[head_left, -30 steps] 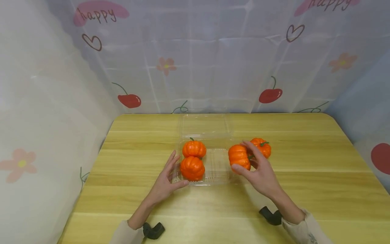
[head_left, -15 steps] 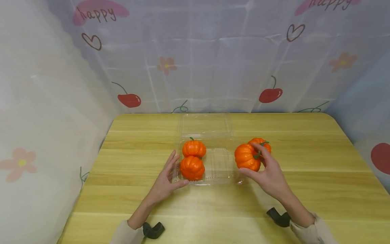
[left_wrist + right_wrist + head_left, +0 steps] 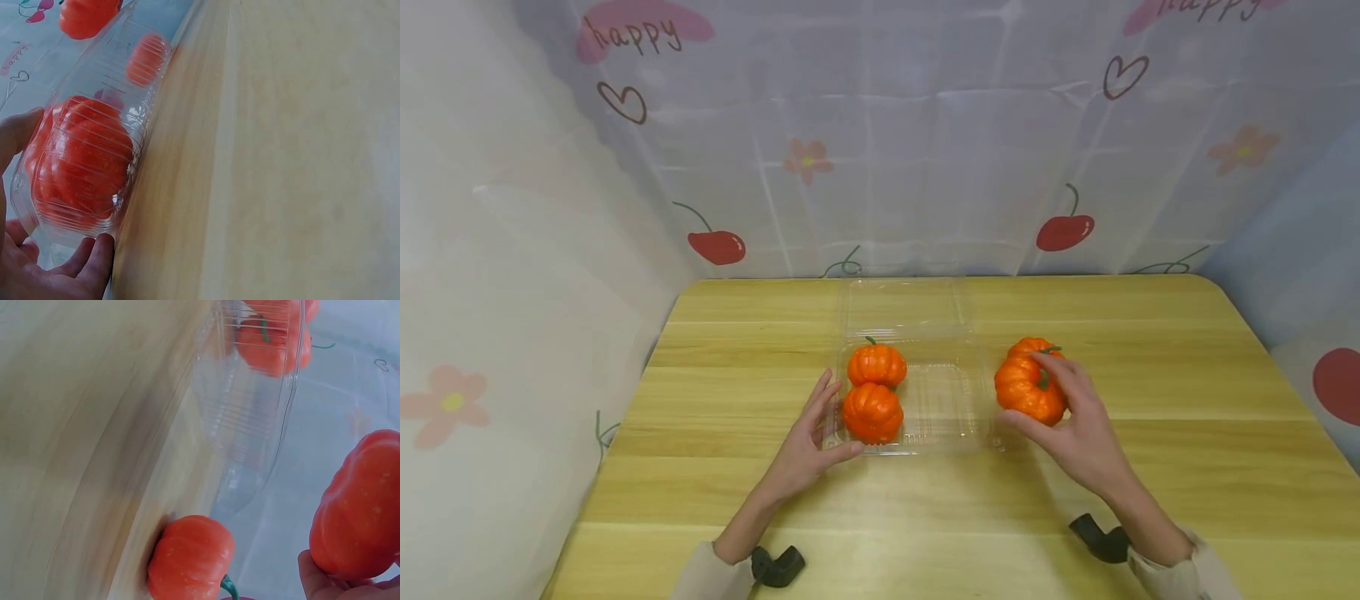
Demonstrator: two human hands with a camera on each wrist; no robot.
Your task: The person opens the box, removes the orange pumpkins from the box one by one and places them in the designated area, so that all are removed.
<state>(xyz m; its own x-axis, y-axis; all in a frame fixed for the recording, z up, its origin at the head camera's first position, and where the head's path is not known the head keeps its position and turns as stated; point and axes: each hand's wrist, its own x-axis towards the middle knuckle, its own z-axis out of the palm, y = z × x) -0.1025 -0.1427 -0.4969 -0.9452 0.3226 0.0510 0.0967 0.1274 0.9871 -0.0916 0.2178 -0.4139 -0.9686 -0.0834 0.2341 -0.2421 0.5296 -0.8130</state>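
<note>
My right hand (image 3: 1086, 429) holds a small orange pumpkin (image 3: 1026, 387) with a green stem between thumb and fingers. In the right wrist view that pumpkin (image 3: 362, 509) is off the table, apart from the clear container. Another pumpkin (image 3: 1037, 343) sits on the table behind it, partly hidden in the head view. My left hand (image 3: 805, 454) rests against the near-left corner of the clear plastic clamshell container (image 3: 936, 408), fingers at its left side and thumb by the front edge. Two pumpkins stand in its left half, one back (image 3: 877, 367), one front (image 3: 872, 414).
The container's clear lid (image 3: 906, 307) lies folded back behind it. Bare wood shows on the table (image 3: 1150, 383) to the right. A patterned curtain (image 3: 925, 167) hangs at the table's back edge. Black wrist mounts (image 3: 778, 567) sit at both wrists.
My right hand has moved right with its pumpkin, from the container's right edge to in front of the table pumpkin. The held pumpkin has turned, stem more toward the camera. My left hand stays put.
</note>
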